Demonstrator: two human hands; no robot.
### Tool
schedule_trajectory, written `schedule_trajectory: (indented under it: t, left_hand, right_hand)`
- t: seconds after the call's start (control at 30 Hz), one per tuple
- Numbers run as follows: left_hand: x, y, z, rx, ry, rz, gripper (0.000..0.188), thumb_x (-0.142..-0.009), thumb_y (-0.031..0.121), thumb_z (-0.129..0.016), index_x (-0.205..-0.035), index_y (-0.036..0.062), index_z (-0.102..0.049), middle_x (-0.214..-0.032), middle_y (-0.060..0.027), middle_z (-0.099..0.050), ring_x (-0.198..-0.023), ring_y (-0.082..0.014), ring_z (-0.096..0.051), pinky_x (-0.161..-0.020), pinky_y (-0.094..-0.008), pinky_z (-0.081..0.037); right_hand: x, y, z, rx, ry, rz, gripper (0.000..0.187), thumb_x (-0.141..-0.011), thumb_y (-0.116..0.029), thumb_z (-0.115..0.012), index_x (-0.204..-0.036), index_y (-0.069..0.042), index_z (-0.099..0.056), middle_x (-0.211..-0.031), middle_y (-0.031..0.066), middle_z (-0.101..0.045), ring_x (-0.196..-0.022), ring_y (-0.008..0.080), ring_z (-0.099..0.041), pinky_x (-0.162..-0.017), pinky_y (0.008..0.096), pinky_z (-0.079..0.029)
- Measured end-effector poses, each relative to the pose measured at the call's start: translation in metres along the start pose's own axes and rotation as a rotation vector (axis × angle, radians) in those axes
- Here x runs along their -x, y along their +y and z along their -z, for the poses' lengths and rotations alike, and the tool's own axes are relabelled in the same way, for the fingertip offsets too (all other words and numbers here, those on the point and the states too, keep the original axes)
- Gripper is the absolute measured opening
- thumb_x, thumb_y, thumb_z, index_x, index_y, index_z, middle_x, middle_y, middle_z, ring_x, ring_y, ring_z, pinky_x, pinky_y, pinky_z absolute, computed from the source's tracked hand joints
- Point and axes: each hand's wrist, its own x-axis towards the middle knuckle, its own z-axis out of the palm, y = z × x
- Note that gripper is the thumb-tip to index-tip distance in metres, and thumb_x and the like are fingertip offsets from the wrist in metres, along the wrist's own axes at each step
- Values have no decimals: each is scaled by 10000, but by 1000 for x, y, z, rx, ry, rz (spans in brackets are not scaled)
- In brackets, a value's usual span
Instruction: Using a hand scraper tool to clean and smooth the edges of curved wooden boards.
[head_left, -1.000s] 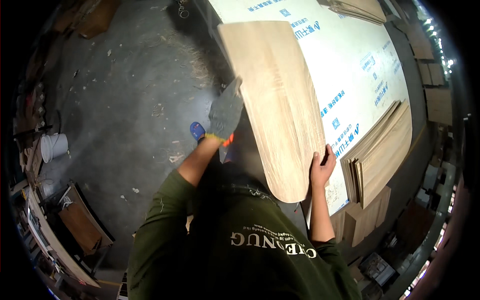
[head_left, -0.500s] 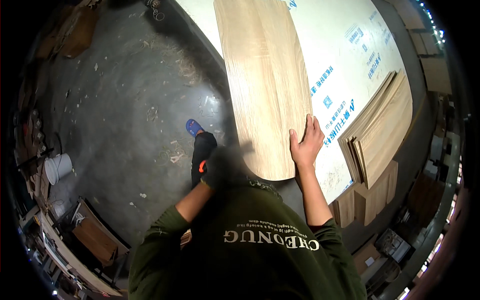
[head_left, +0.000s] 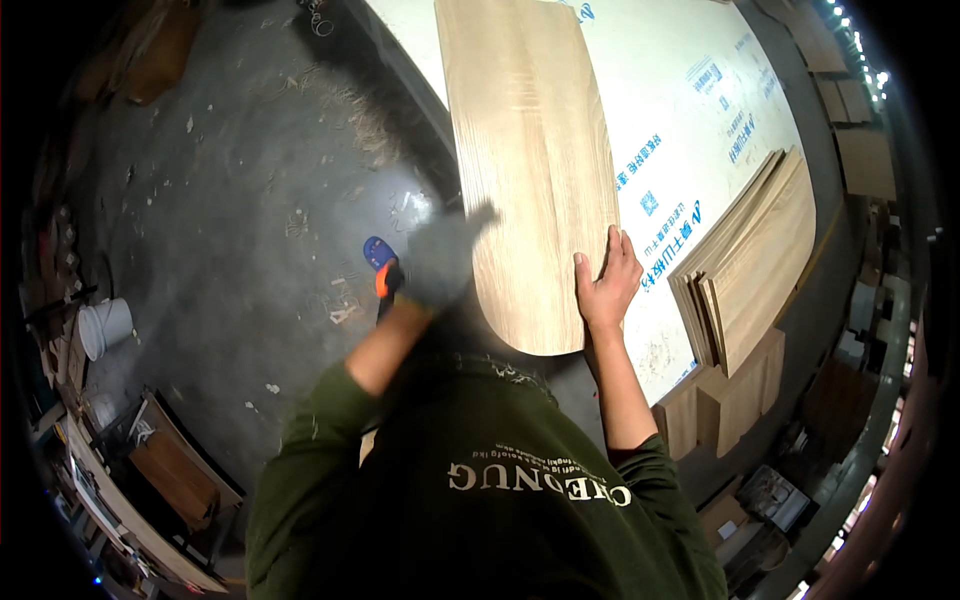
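A long, light wood-grain panel (head_left: 530, 180) with a rounded near end lies along the left part of a white-topped table (head_left: 665, 95). Bare and spread, my right hand (head_left: 608, 288) lies on its right edge near the close end, thumb on the upper face. My left hand (head_left: 440, 262), in a grey glove, is at the panel's left edge and smeared by motion. It is closed around an orange-ended tool (head_left: 384, 279), most of which the glove hides. I cannot tell whether the tool touches the edge.
A stack of similar wooden panels (head_left: 755, 260) sits on the table's right side. More boards (head_left: 735, 400) stand below the table's near right edge. A white bucket (head_left: 105, 328) is on the left of the grey floor (head_left: 250, 200), where scraps are scattered.
My left hand has moved forward along the panel's left edge, away from my body, with the orange-ended tool. My right hand stays on the right edge.
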Motion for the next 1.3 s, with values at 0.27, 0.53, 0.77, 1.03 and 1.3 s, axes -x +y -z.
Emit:
schedule_trajectory:
  t: [0.27,0.53,0.77,1.03,1.3]
  left_hand:
    - [93,27,23,691,-694,46,500,-853,175,-573,-1344,118,-496,-971,-108,-642,-753,-273,-641,-709,-355,-520]
    - [9,-6,8,979,-352,489,446,-915,175,-499,-1353,89,-494,-1244,-137,-605,-996,-300,-639,-872,-347,-493]
    - [-99,-76,27,709,-718,97,443,-893,175,-513,-1336,169,-530,-1207,-131,-627,-1038,-335,-614,-920,-368,-470]
    - [33,-46,30,670,-716,-64,302,-848,155,-548,-1120,202,-671,-822,-49,-697,-652,-233,-647,-574,-345,-517]
    - [31,-60,47,915,-444,370,387,-812,35,-544,-1194,-4,-585,-1167,-205,-588,-1046,-348,-557,-919,-394,-448]
  right_hand:
    - [-4,-1,3,-49,7,-40,681,-779,-335,-699,-1365,-88,-455,-1375,218,-434,-1186,399,-424,-1004,496,-341]
    - [35,-12,-1,-205,28,-191,694,-750,-277,-728,-1358,-69,-467,-1389,247,-427,-1221,423,-399,-1036,488,-318]
    - [24,-32,11,-80,-31,2,758,-724,-372,-752,-1370,-102,-460,-1449,235,-346,-1268,448,-356,-1036,572,-287]
    - [-1,-3,0,-168,-182,202,674,-783,-425,-667,-1376,-160,-488,-1518,175,-296,-1407,433,-207,-1095,602,-180]
    - [-26,-40,-22,-124,-110,199,683,-761,-386,-667,-1379,-173,-468,-1503,172,-316,-1385,438,-247,-1072,658,-180]
